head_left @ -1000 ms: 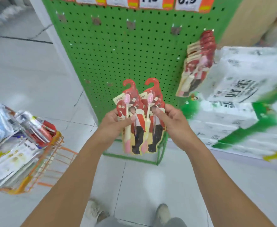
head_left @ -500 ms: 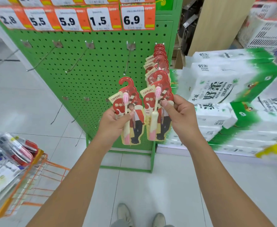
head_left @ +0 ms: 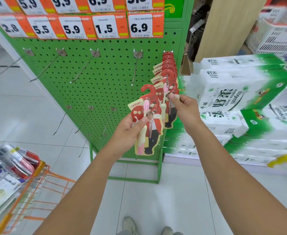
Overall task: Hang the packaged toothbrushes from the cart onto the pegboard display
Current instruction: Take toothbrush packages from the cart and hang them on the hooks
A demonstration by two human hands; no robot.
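Right hand (head_left: 183, 107) has raised its pinched pack (head_left: 166, 102), seemingly onto the hook; left hand (head_left: 131, 131) grips another.

- The pegboard (head_left: 105, 73) stood straight ahead, with the price tags (head_left: 105, 28) in rows along its top.
- A row of hung toothbrush packs (head_left: 166, 68) sat on the rightmost hook.
- The right hand (head_left: 183, 107) held one pack (head_left: 169, 114) at the front of that row.
- The left hand (head_left: 131, 133) held another pack (head_left: 149, 122) just left of and below it, before the board.
- The cart (head_left: 37, 184) stood at lower left.
- Stacked tissue packs (head_left: 241, 92) lay to the right of the board.
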